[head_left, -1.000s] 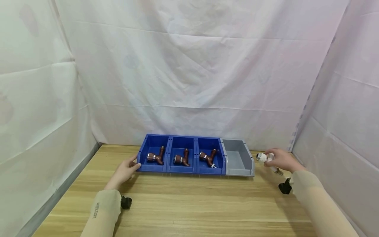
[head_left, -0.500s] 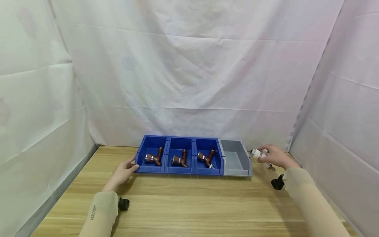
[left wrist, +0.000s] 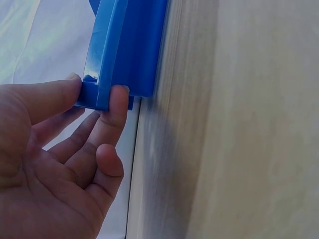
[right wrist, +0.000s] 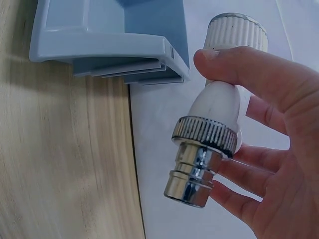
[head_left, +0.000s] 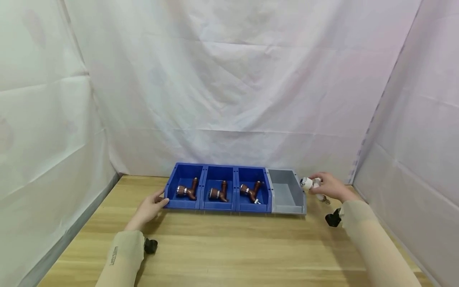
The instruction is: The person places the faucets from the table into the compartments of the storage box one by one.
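Observation:
My left hand (head_left: pixel 148 209) pinches the front left corner of the leftmost blue bin (head_left: pixel 183 205); in the left wrist view the thumb (left wrist: pixel 55 97) and a finger lie on either side of its edge. My right hand (head_left: pixel 331 186) grips a white tap (right wrist: pixel 215 104) with a ribbed white knob and a chrome hose connector (right wrist: pixel 192 174). That tap is held up just beside the right wall of the grey bin (head_left: pixel 288 208), overlapping its edge in the head view. Three brown taps (head_left: pixel 191 193) lie one in each blue bin, the rightmost having a white-and-silver tip.
Three blue bins and the grey one stand joined in a row at the back of the wooden table (head_left: pixel 222 247). White cloth (head_left: pixel 229 99) hangs behind and at both sides. Each wrist wears a black camera (head_left: pixel 333 218).
My right hand has moved left and slightly up with the white tap, closer to the grey bin. The left hand keeps its grip on the blue bin's corner.

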Motion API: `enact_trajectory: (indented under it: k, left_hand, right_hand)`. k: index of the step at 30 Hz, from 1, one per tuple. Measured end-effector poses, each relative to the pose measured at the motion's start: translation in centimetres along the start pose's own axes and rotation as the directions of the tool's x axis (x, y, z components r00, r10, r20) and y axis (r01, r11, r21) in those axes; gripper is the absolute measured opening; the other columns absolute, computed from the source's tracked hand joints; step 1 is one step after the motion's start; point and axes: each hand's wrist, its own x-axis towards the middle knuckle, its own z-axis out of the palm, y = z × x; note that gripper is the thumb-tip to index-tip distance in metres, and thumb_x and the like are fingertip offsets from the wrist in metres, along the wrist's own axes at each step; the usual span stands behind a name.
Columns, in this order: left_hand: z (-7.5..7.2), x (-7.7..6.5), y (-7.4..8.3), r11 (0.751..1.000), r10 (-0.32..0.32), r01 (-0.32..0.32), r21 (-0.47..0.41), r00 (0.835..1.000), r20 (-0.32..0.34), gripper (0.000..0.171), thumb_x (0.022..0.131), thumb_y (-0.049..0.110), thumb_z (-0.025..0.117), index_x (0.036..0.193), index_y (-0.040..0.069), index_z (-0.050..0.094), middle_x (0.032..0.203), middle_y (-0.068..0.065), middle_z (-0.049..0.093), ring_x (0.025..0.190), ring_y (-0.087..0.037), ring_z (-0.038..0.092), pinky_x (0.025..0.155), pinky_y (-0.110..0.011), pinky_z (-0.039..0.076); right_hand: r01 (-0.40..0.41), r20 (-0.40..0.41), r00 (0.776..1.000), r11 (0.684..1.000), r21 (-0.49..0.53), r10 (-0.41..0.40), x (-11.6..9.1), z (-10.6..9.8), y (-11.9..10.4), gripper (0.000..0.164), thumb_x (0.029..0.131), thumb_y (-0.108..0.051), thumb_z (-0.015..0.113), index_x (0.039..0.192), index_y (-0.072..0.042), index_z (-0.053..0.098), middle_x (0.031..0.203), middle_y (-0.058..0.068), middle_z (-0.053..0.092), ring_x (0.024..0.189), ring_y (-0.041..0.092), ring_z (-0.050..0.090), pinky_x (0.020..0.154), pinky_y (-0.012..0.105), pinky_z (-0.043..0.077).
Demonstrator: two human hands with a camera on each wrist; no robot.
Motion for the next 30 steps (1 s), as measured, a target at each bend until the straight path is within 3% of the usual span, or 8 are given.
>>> enact_trajectory:
  k: [3,8,17,30]
  left_hand:
    - [-0.1,0.2,0.1,1.0,0.028,-0.028,0.014,1.0,0.0,0.057,0.1,0.016,0.056,0.148,-0.005,0.032,0.113,-0.03,0.062,0.074,-0.025,0.058,0.055,-0.031,0.046]
    - [-0.2,-0.1,0.1,1.0,0.012,-0.012,-0.015,1.0,0.01,0.058,0.1,0.014,0.055,0.148,-0.006,0.03,0.116,-0.032,0.06,0.07,-0.026,0.058,0.052,-0.033,0.046]
    - [-0.2,0.0,-0.1,0.999,0.004,-0.004,-0.038,1.0,0.0,0.058,0.1,0.015,0.056,0.148,-0.006,0.031,0.111,-0.03,0.062,0.05,-0.019,0.049,0.047,-0.031,0.044]
    - [-0.2,0.1,0.0,0.998,0.007,-0.005,-0.068,1.0,0.027,0.059,0.1,0.015,0.055,0.149,-0.006,0.029,0.106,-0.026,0.064,0.05,-0.019,0.049,0.047,-0.034,0.046]
  right_hand:
    - [-0.001,-0.003,1.0,1.0,0.014,0.001,0.1,-0.3,-0.1,0.058,0.075,-0.018,0.081,0.121,0.009,0.059,0.115,0.029,0.056,0.088,0.03,0.06,0.069,0.038,0.051]
    - [-0.013,0.002,1.0,1.0,0.005,0.013,0.3,-0.3,-0.2,0.057,0.076,-0.019,0.081,0.121,0.008,0.059,0.114,0.027,0.057,0.086,0.028,0.06,0.068,0.036,0.051]
    - [0.005,-0.007,1.0,1.0,-0.013,-0.005,0.1,-0.6,-0.9,0.057,0.074,-0.019,0.082,0.12,0.009,0.06,0.115,0.03,0.055,0.086,0.028,0.058,0.068,0.035,0.049]
    - [-0.003,-0.01,1.0,1.0,-0.025,0.003,0.1,-0.8,-1.4,0.059,0.075,-0.02,0.081,0.121,0.01,0.059,0.116,0.03,0.056,0.088,0.03,0.057,0.071,0.039,0.049]
